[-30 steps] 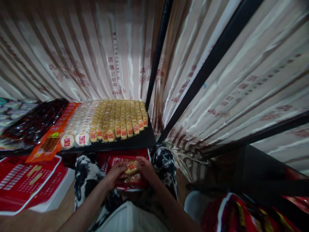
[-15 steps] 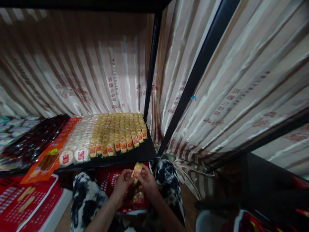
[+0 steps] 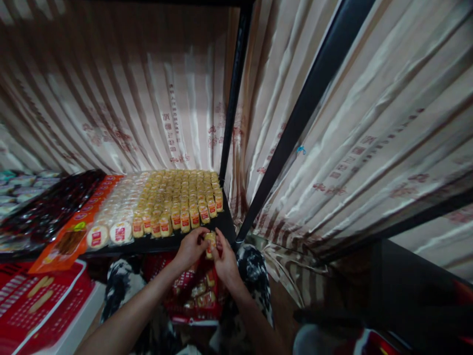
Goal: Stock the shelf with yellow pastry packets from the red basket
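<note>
Both of my hands pinch one small yellow wrapped snack pack (image 3: pixel 210 241) at the front right edge of the black shelf (image 3: pixel 207 235). My left hand (image 3: pixel 190 248) grips it from the left, my right hand (image 3: pixel 224 259) from the right, fingers curled on it. Just behind stand rows of the same yellow packs with red labels (image 3: pixel 181 195). Below my hands, between my knees, a red basket (image 3: pixel 192 296) holds several more packs.
Round white packs (image 3: pixel 114 217), orange packets (image 3: pixel 74 236) and dark packets (image 3: pixel 51 202) lie further left on the shelf. A black upright post (image 3: pixel 232 98) and a slanted black bar (image 3: pixel 295 123) stand right of the shelf. Beige curtains hang behind. A red-and-white box (image 3: pixel 33 305) sits lower left.
My hands rose from the red basket in my lap with one pack and carried it forward to the shelf's front edge beside the yellow rows.
</note>
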A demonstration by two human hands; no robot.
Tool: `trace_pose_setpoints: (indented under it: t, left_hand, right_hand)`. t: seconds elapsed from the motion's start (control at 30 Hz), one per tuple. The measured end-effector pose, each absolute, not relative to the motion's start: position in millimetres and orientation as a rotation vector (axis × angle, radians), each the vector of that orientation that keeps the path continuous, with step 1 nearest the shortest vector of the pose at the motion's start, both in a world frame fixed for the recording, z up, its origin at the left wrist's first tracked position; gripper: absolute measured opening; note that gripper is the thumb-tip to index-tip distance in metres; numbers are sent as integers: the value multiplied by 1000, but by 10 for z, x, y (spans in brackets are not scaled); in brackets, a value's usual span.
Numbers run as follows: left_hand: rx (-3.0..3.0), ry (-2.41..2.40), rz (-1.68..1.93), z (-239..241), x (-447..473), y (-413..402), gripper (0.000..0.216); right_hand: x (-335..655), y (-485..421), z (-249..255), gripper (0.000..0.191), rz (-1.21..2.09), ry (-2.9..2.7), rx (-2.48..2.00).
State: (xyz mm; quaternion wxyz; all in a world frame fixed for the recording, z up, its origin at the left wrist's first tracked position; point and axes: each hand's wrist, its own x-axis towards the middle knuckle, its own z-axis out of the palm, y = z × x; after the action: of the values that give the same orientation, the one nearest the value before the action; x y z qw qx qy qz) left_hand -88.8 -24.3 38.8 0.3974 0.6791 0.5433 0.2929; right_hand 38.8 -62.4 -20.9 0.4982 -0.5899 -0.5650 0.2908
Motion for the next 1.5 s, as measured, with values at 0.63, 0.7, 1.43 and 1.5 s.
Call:
trace_pose_setpoints:
  t: [0.63, 0.7, 1.43, 1.5]
  left_hand:
    - [2199, 1610, 661, 461, -225, 489, 27]
    - [2234, 1613, 616, 480, -161, 536, 28]
    - [2323, 1625, 707, 216, -107, 676, 42]
    - [2357, 1594, 772, 157, -144, 651, 46]
  right_hand:
    - [417, -162, -413, 60, 361, -1390, -1587]
    - [447, -85, -438, 60, 352, -1366, -1581]
    - [544, 315, -629, 59, 191, -1441, -1608]
    - [540, 328, -632, 58, 187, -1451, -1638]
